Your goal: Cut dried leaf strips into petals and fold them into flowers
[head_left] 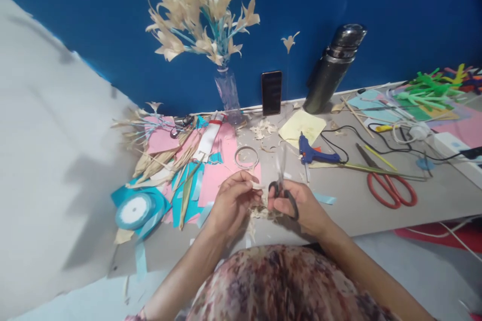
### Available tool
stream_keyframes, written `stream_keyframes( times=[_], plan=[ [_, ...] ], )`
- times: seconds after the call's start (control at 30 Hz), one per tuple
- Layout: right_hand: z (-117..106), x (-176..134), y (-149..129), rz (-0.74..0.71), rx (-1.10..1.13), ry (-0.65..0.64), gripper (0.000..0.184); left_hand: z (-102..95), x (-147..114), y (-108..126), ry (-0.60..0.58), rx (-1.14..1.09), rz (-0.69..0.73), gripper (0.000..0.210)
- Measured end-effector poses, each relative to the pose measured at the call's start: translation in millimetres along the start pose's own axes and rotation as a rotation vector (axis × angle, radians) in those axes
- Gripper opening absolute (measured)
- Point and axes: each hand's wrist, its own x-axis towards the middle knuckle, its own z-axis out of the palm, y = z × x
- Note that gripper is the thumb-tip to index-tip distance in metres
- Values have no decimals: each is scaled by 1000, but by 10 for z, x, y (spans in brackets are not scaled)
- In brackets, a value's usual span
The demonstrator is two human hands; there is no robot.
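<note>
At the front middle of the table, my left hand (pixel 235 195) pinches a small pale strip (pixel 257 186) that looks like dried husk. My right hand (pixel 297 205) has its fingers in the black handles of a pair of small scissors (pixel 281 180); the blades point up and away from me, blurred. The two hands are close together. Below and between them lies a heap of pale husk scraps (pixel 259 213). A roll of tape (pixel 246 157) rests just beyond my left hand, and a blue glue gun (pixel 318 153) lies beyond my right.
Husk flowers stand in a clear bottle (pixel 228 93) by the blue wall. A phone (pixel 271 93) and a dark flask (pixel 333 70) lean there too. Red-handled scissors (pixel 391 188) and a power strip (pixel 457 158) lie right; a ribbon spool (pixel 135 210) and coloured paper (pixel 214 180) lie left.
</note>
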Motion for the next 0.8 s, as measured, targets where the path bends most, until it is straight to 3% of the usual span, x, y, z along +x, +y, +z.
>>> stream_keyframes(
  times=[0.1,0.33,0.57,0.8],
  plan=[
    [-43,-68,78,36,-98,-128,44,-37,22,80,10,-26,22,13],
    [-33,-125,192,80,-144,-190,57,-64,44,172,59,84,54,14],
    [8,-97,179,79,-104,-254,57,-77,47,170,39,161,73,11],
    [32,-105,179,80,-113,-262,52,-97,51,163,94,206,127,9]
  ],
)
